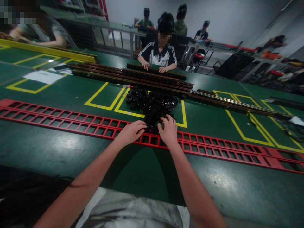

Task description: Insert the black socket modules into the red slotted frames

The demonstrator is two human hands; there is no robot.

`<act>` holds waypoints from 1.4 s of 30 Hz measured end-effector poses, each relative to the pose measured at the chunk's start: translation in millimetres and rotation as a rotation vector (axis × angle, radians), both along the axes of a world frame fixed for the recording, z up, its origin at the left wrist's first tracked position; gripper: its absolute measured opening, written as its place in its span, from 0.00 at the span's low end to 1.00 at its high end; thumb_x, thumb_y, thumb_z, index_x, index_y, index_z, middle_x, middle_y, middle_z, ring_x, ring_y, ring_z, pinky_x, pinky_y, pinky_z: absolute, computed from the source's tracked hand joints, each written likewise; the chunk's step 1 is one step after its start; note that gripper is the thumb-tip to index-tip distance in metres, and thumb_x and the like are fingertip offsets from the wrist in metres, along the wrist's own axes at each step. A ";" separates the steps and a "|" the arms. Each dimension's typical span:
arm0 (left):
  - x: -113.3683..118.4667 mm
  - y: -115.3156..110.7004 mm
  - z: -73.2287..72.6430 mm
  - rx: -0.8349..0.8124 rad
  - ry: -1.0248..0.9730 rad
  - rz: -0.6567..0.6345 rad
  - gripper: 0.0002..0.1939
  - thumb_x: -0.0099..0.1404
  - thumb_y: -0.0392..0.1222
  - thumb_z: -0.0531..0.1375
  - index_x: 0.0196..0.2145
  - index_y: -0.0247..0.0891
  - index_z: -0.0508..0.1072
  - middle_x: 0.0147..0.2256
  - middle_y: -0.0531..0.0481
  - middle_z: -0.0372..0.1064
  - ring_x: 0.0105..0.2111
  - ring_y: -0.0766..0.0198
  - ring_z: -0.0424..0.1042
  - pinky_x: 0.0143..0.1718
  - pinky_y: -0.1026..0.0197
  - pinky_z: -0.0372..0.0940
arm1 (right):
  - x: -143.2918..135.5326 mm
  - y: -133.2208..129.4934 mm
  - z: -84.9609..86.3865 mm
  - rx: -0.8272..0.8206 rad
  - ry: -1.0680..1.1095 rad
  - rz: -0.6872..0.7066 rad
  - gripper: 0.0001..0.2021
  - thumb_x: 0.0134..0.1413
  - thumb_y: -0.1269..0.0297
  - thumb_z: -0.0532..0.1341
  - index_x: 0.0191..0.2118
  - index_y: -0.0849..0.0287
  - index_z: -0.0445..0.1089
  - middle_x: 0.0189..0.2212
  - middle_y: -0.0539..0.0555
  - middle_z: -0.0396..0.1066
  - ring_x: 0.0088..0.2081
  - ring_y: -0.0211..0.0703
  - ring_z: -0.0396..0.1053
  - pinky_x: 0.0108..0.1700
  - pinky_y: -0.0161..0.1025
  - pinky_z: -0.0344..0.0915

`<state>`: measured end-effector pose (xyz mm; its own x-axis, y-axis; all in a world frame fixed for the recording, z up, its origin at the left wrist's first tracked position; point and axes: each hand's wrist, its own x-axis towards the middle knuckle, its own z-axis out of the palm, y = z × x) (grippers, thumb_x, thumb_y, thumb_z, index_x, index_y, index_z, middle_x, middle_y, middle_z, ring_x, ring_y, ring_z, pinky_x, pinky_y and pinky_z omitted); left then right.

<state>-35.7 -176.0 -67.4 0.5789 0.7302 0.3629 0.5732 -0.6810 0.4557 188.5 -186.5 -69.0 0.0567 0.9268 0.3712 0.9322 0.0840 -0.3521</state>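
A long red ladder-like frame (209, 144) lies across the green table in front of me. Over its middle, my left hand (132, 131) has its fingers held together around the left end of a small black part (152, 129); the fingertips are too small to make out clearly. My right hand (168, 129) is at the right side of that part, its fingers curled and spread apart. Just beyond both hands is a heap of black parts (153, 103), whose single pieces blur together.
Long dark rails (133, 77) lie behind the heap, near a red-handled tool (128, 86). White paper (44, 76) is at the left. A person (160, 57) sits across the table with both hands by the rails. Yellow tape marks rectangles on the table (206, 117).
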 end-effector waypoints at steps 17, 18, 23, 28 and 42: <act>5.5 -0.9 8.8 -0.019 0.122 0.086 0.19 0.69 0.45 0.56 0.56 0.41 0.69 0.60 0.42 0.60 0.59 0.50 0.60 0.60 0.41 0.60 | -6.3 -2.1 10.3 -0.195 -0.025 -0.090 0.24 0.65 0.58 0.53 0.63 0.58 0.61 0.68 0.65 0.47 0.61 0.60 0.59 0.56 0.54 0.62; 5.7 -0.7 8.1 -0.032 0.132 0.085 0.19 0.69 0.45 0.56 0.56 0.41 0.69 0.61 0.42 0.59 0.59 0.50 0.60 0.60 0.42 0.60 | -6.3 -1.8 10.0 -0.209 -0.030 -0.096 0.24 0.65 0.57 0.53 0.64 0.59 0.60 0.68 0.66 0.47 0.60 0.60 0.60 0.56 0.54 0.62; 6.4 -1.5 7.0 -0.040 0.173 0.082 0.20 0.70 0.46 0.55 0.58 0.43 0.67 0.65 0.44 0.54 0.61 0.49 0.58 0.60 0.43 0.59 | -6.0 -1.0 8.2 -0.259 -0.047 -0.111 0.23 0.67 0.56 0.50 0.62 0.57 0.63 0.68 0.65 0.49 0.60 0.60 0.61 0.58 0.56 0.60; 7.9 -1.1 3.8 -0.042 0.209 0.105 0.20 0.71 0.50 0.54 0.58 0.45 0.67 0.66 0.44 0.52 0.62 0.49 0.57 0.61 0.42 0.56 | -5.4 -1.1 7.5 -0.241 -0.049 -0.110 0.20 0.66 0.58 0.50 0.58 0.58 0.68 0.64 0.64 0.55 0.59 0.58 0.63 0.56 0.53 0.63; 8.1 -1.3 4.1 -0.051 0.258 0.124 0.24 0.73 0.53 0.49 0.63 0.50 0.61 0.71 0.46 0.38 0.62 0.46 0.59 0.63 0.38 0.50 | -0.3 2.1 -1.0 -0.076 0.072 -0.077 0.18 0.62 0.64 0.54 0.54 0.62 0.70 0.61 0.64 0.58 0.59 0.53 0.62 0.59 0.47 0.63</act>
<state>-27.6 -177.4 -63.3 0.5521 0.8149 0.1764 0.7522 -0.5781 0.3162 188.2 -184.4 -70.0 0.1525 0.9441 0.2923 0.9070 -0.0163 -0.4207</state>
